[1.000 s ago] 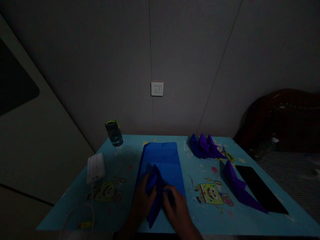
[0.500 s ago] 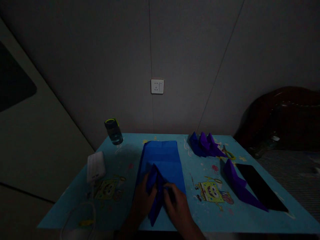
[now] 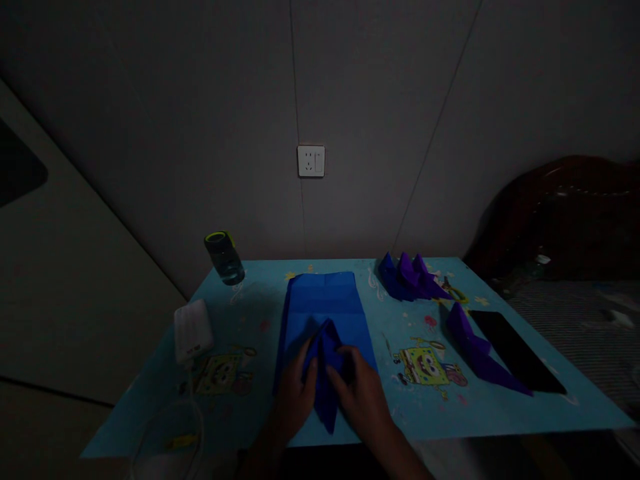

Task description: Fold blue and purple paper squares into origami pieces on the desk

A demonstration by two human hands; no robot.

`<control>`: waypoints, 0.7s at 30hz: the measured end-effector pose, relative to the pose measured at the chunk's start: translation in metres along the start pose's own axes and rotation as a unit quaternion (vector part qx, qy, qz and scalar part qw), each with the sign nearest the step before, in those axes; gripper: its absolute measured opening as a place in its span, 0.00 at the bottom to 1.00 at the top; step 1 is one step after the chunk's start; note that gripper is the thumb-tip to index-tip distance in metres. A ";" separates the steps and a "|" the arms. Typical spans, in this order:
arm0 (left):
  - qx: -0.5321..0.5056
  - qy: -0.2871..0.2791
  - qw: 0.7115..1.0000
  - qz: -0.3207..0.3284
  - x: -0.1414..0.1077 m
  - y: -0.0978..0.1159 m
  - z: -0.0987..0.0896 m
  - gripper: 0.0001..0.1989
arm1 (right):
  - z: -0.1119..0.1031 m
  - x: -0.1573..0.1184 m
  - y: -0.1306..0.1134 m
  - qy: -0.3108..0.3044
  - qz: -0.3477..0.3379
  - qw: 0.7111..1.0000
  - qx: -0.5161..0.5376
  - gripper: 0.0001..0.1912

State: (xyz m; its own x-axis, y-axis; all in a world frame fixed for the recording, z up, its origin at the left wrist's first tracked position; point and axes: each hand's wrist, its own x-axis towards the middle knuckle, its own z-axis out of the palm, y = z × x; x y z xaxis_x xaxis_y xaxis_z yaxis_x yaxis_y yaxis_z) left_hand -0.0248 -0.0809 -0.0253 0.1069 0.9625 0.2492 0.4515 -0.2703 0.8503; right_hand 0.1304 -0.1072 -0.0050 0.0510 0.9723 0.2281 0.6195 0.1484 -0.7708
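A dark blue folded paper boat (image 3: 327,363) is held between my two hands, its point toward the far side and a central fold running down it. My left hand (image 3: 299,390) grips its left side, thumb on top near the middle. On the right side, my right hand (image 3: 361,393) has its thumb on the inner fold and its fingers round the outer edge. Beneath and beyond lies a stack of blue paper sheets (image 3: 323,293) with crease lines. The underside of the boat is hidden.
Several finished blue and purple paper boats (image 3: 413,277) stand at the back right beside scissors (image 3: 456,292). Another purple boat (image 3: 477,350) lies next to a black tablet-like slab (image 3: 517,350). On the left are a water bottle (image 3: 225,259) and a white power bank (image 3: 193,331) with a cable.
The folded paper has turned more upright and been drawn together, with both hands now closer along its sides. The whole view has shifted slightly.
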 end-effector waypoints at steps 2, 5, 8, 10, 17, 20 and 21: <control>-0.005 -0.005 0.999 0.035 -0.001 0.003 -0.002 0.25 | 0.001 0.002 -0.004 0.010 -0.012 0.998 -0.056 0.13; -0.011 -0.020 0.998 0.055 -0.003 0.004 -0.002 0.30 | 0.002 0.006 -0.009 0.012 -0.034 0.992 -0.125 0.10; -0.011 -0.021 0.999 0.038 -0.002 0.005 -0.001 0.30 | 0.000 0.010 -0.013 -0.002 -0.019 0.983 -0.184 0.10; -0.005 -0.019 0.999 0.034 -0.002 0.005 0.000 0.29 | -0.002 0.013 -0.016 -0.016 0.001 0.976 -0.217 0.10; -0.002 -0.017 0.999 0.028 -0.005 -0.002 0.003 0.28 | -0.004 0.018 -0.025 -0.043 0.030 0.974 -0.218 0.09; -0.002 0.005 1.000 0.018 -0.004 -0.003 0.004 0.27 | -0.005 0.018 -0.023 -0.043 0.032 0.986 -0.160 0.12; -0.001 0.011 1.000 0.014 -0.004 -0.002 0.004 0.27 | -0.007 0.018 -0.021 -0.037 0.035 0.990 -0.129 0.14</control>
State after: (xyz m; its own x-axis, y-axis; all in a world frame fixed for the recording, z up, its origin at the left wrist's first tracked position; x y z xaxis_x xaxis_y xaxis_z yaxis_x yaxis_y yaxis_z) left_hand -0.0228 -0.0840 -0.0296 0.0994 0.9542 0.2823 0.4471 -0.2962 0.8440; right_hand 0.1235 -0.0942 0.0190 0.0481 0.9906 0.1281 0.7968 0.0393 -0.6029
